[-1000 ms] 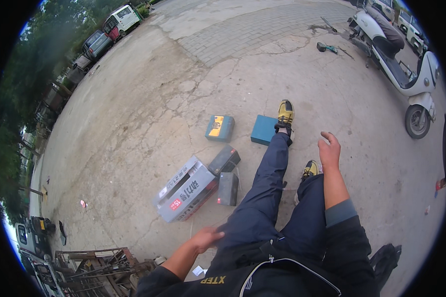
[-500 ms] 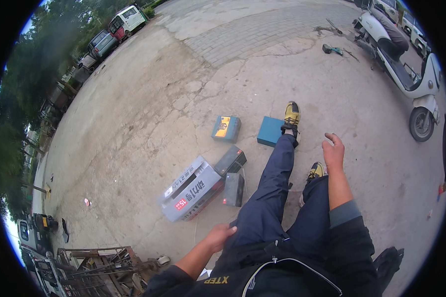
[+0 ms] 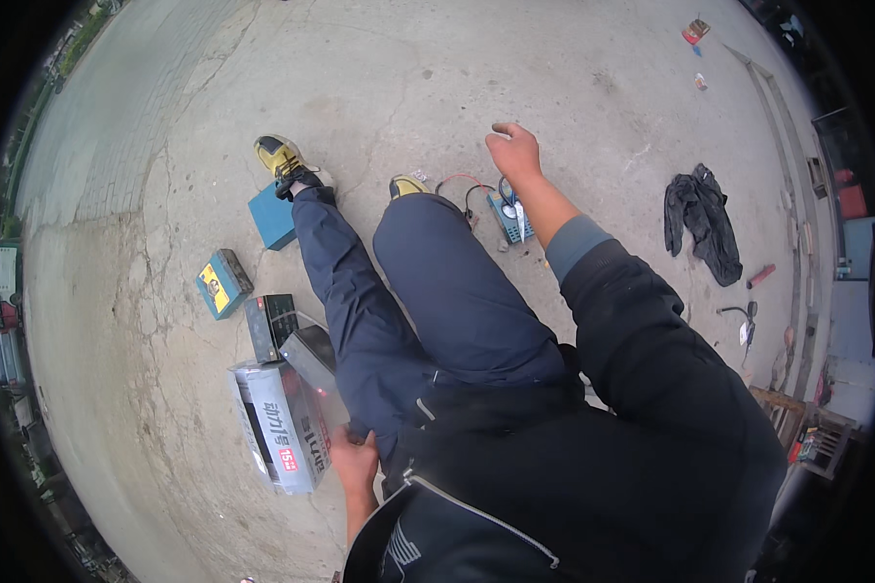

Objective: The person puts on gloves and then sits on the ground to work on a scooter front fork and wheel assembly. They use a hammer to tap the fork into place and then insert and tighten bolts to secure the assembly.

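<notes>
My left hand (image 3: 355, 464) is low beside my left thigh, thumb and fingers closed on a fold of the dark blue trouser leg (image 3: 360, 321). Just left of it lies a grey printed cardboard box (image 3: 297, 428) with an opening along its side. Two dark block batteries (image 3: 267, 325) lie against the box's far end. My right hand (image 3: 515, 154) is held out ahead over the ground, fingers loosely bent and thumb apart, with nothing visible in it. Nearest to it is a small blue vented device (image 3: 506, 219) with red and black wires, and scissors (image 3: 517, 206) lie on top.
A blue box with a yellow label (image 3: 222, 284) and a plain blue box (image 3: 272, 216) stand near my left shoe (image 3: 280, 157). A black garment (image 3: 702, 223), a red tube (image 3: 760, 276) and a gauge with a hose (image 3: 747, 324) lie to the right. Cracked concrete (image 3: 146, 291) spreads leftward.
My view has swung right, so the boxes appear farther left and the scooter is gone. The blue device and black garment have come into view. My right knee appears raised.
</notes>
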Demonstrator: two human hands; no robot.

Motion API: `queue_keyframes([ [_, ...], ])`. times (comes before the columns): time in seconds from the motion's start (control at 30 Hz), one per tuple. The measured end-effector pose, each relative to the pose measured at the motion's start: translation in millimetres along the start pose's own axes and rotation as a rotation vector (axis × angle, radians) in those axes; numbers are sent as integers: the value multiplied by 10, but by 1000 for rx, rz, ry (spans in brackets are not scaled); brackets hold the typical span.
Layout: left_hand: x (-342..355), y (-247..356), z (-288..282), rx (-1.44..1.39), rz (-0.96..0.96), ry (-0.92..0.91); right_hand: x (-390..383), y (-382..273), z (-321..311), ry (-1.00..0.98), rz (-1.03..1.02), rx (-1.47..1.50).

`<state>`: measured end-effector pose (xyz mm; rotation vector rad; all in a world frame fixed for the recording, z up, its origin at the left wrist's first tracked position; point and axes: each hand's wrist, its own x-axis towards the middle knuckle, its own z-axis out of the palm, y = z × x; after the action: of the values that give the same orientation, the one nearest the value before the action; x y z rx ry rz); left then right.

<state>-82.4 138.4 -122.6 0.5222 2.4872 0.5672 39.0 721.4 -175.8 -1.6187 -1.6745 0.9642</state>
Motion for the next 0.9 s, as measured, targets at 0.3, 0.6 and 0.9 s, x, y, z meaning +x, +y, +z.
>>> queue_keyframes([
  [0.3, 382, -17, -86, -152, -3, -143, -2304, 3368, -1799, 265, 1131, -64],
  [0.6, 718, 739, -894, -326, -109, -23, -2114, 2939, -908, -117, 1051, 291],
  [0.9, 358, 1011, -907, -567, -9, 181, -849, 2048, -433, -329, 363, -66],
])
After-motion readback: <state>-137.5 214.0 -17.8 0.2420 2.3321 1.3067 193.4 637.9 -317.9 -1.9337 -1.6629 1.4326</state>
